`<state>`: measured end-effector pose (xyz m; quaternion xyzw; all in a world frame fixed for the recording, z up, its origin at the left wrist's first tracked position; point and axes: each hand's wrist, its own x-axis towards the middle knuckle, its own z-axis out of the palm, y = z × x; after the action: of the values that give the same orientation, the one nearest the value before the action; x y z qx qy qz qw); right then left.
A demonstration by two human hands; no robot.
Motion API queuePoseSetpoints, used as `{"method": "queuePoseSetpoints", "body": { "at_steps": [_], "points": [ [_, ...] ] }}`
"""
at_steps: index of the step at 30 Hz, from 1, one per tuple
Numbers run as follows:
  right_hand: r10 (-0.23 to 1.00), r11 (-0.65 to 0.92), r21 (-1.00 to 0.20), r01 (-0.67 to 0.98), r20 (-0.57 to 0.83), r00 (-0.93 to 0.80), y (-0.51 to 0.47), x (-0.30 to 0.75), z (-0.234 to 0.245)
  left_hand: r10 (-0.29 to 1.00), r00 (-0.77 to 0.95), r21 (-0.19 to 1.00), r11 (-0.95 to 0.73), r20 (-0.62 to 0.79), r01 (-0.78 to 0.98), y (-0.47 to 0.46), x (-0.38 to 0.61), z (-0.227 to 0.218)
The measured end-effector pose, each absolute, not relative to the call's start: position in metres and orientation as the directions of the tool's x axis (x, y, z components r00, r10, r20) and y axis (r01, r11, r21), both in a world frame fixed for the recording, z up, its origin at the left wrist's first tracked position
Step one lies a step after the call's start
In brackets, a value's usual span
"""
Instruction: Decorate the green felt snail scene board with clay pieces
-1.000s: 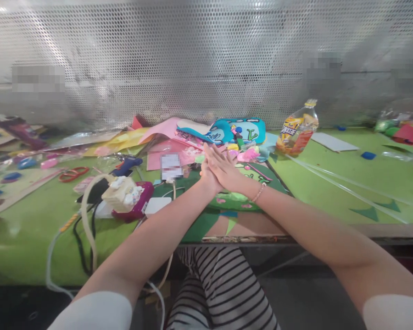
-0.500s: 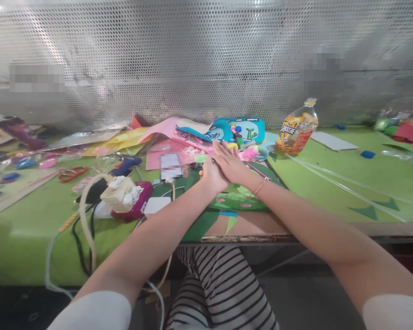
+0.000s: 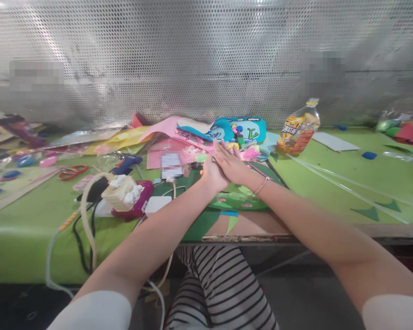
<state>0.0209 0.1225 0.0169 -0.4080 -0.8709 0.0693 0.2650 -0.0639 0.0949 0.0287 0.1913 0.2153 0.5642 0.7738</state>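
My right hand, with a thin bracelet at the wrist, lies flat with straight fingers against my left hand, palm to palm. The left hand is mostly covered by the right. Both hover just above a dark green felt craft piece with pink and light green shapes on it. Whether anything lies between the palms is hidden. Pink and blue small parts sit just beyond the fingertips.
On the green table are a blue pencil case, a tilted juice bottle, clear glue sticks, a blue glue gun, red scissors, a magenta pouch with a cream toy and cables. Perforated metal sheet stands behind.
My joined hands slid a little away from me and to the right over the green felt piece; since half a second ago they have stayed almost still.
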Motion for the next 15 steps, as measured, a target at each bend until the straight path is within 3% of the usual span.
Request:
{"method": "queuePoseSetpoints", "body": {
  "at_steps": [8, 15],
  "points": [
    [0.790, 0.581, -0.252, 0.774, 0.403, -0.462, 0.137, 0.030, 0.018, 0.915, 0.397, 0.500, 0.377, -0.071, -0.779, 0.088, -0.065, 0.034],
    [0.764, 0.644, -0.384, 0.662, 0.369, -0.529, 0.103, 0.012, 0.025, 0.967, 0.247, 0.536, 0.238, -0.055, -0.810, 0.096, -0.065, 0.023]
  ]
}}
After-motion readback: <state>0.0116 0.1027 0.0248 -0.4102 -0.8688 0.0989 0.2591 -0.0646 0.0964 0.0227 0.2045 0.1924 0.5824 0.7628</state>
